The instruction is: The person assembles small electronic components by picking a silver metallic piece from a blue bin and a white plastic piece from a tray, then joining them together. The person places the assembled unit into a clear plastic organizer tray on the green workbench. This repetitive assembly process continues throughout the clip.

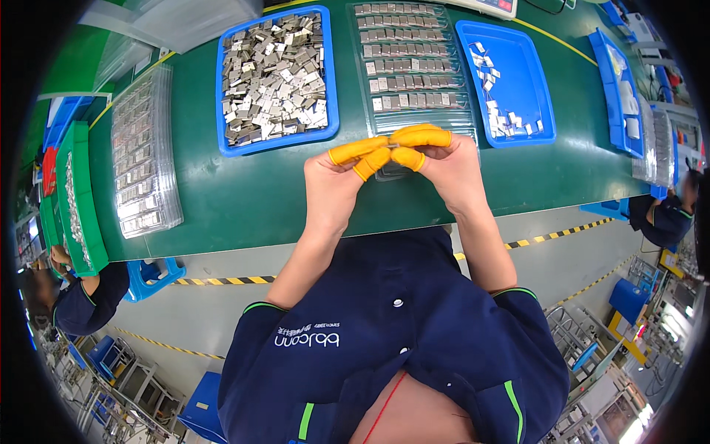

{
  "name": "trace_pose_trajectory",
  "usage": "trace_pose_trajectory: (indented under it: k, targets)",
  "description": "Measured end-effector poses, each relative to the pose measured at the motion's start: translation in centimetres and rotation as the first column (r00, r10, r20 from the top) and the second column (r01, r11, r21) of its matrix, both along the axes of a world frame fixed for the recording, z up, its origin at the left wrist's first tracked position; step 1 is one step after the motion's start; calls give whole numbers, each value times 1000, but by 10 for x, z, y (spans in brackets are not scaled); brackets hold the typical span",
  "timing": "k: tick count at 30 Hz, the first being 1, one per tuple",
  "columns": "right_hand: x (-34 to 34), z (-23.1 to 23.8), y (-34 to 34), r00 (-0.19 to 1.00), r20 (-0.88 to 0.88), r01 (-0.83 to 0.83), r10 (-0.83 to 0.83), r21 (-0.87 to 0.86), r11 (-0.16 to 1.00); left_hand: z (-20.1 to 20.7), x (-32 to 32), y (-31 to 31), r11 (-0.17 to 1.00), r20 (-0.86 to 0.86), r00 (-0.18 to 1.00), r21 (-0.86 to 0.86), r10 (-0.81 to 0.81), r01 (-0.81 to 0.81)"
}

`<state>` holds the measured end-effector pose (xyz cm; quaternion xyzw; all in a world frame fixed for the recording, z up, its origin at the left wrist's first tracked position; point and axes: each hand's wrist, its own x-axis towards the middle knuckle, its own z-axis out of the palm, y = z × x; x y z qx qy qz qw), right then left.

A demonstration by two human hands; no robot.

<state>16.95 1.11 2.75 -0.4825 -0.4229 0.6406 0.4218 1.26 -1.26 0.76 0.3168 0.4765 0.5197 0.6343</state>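
Note:
My left hand (334, 177) and my right hand (450, 169) meet over the near end of a clear plastic tray (425, 122). Yellow covers wrap the fingertips of both. Thumbs and fingers pinch together around a small grey metal piece (392, 146), mostly hidden by the fingertips. Rows of small rectangular metal pieces (410, 83) fill the tray's far part. Left of it, a blue bin (222, 96) is heaped with loose metal pieces (274, 81). To the right, another blue bin (523, 81) has several small white pieces with thin leads (488, 74) along its left side.
Stacked clear trays (144, 155) lie at the left of the green table (203, 192), beside a green bin (83, 200). A blue bin with white items (617, 89) sits far right. Other people (89, 296) work at both sides. A white device (492, 6) stands at the back.

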Motion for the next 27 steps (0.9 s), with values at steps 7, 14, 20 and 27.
trace_pose_trajectory:
  k: [7,14,20,27]
  targets:
    - [2,-13,21,734,619,-216,-281,604,767,0,-30,-1,887,-458,795,413,397,-205]
    - [-3,-36,24,558,683,-367,-472,712,598,-4,-72,-1,829,-787,315,560,530,3]
    - [-4,-39,22,561,718,-397,-412,670,627,7,-73,17,846,-851,77,525,520,90]
    - [10,-32,22,604,690,-353,-399,680,643,10,-76,44,891,-938,74,344,338,297]
